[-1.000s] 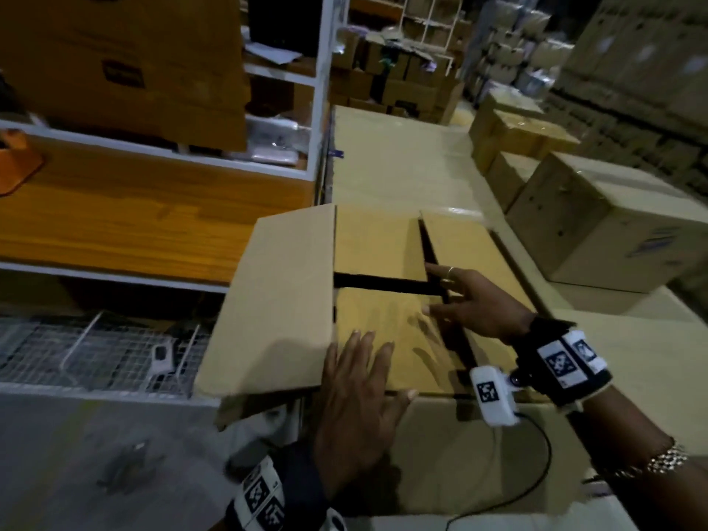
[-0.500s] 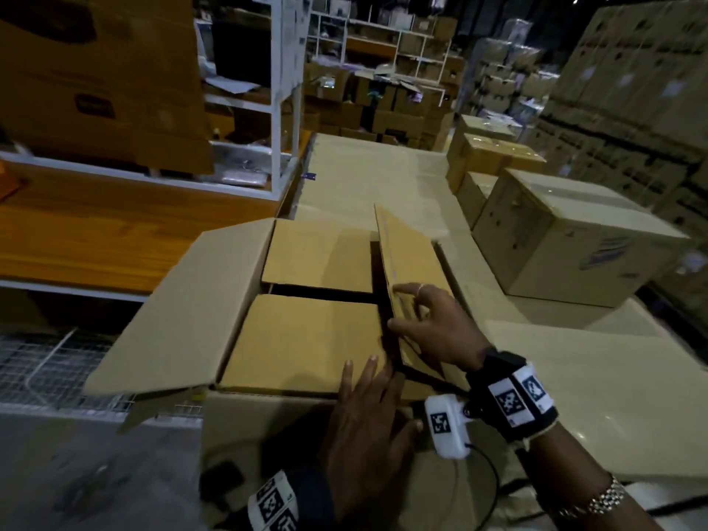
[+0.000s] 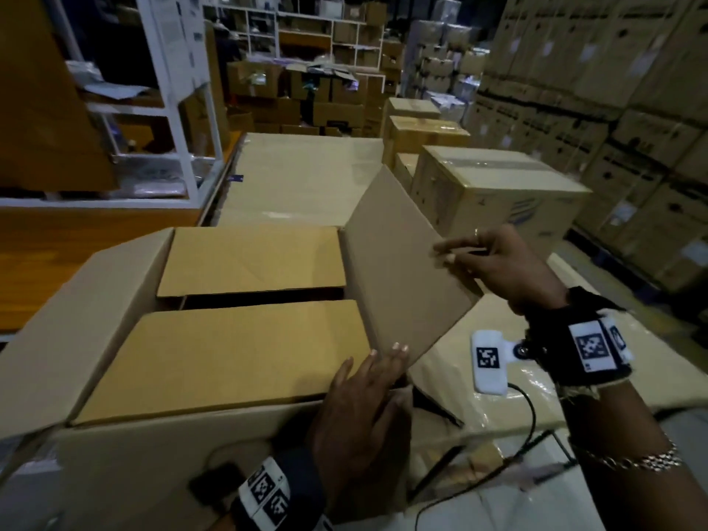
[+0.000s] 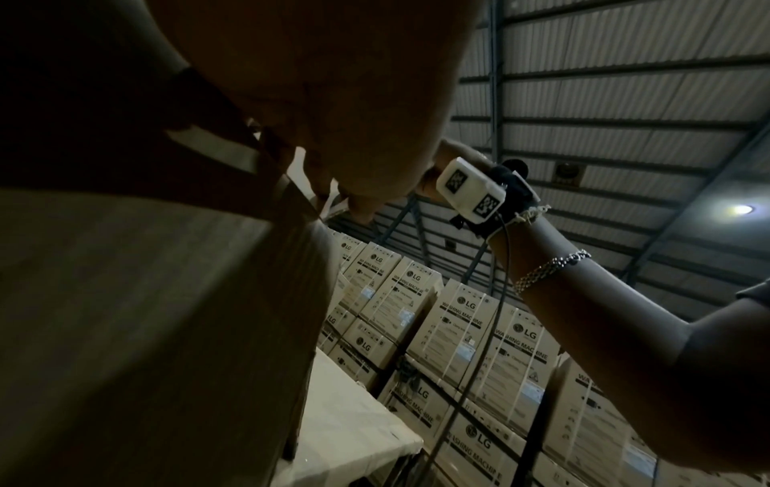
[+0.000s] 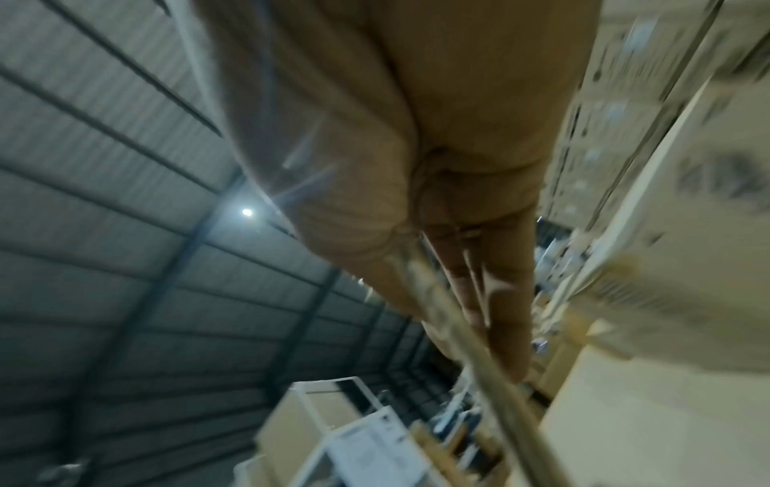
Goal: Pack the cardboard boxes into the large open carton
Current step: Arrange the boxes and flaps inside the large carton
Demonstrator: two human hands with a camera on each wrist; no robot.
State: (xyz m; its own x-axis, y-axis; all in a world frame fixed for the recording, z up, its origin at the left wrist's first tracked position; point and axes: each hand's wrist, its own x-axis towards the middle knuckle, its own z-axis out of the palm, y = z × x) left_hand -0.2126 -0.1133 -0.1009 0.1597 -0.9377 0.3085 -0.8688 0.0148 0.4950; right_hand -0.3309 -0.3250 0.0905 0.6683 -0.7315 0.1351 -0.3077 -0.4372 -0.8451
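Observation:
The large carton (image 3: pixel 153 461) stands in front of me, its left flap (image 3: pixel 76 320) spread outward. Two inner flaps, the near one (image 3: pixel 230 358) and the far one (image 3: pixel 253 258), lie folded flat over the opening, with a dark gap between them. My right hand (image 3: pixel 494 258) pinches the outer edge of the right flap (image 3: pixel 398 270), which is raised at a steep tilt. In the right wrist view the flap edge (image 5: pixel 479 346) runs between thumb and fingers (image 5: pixel 508 313). My left hand (image 3: pixel 364 408) lies with straight fingers at the near right corner, fingertips touching the base of the raised flap. The carton's contents are hidden.
Sealed cardboard boxes (image 3: pixel 494 193) stand on the table (image 3: pixel 306 178) at the right behind the carton. Tall stacks of washing machine boxes (image 4: pixel 479 346) fill the right side. A white shelf frame (image 3: pixel 180 90) and a wooden shelf (image 3: pixel 57 239) are on the left.
The right flap, flat a second ago, has been lifted up and outward by my right hand. My left hand has shifted right to the carton's near right corner.

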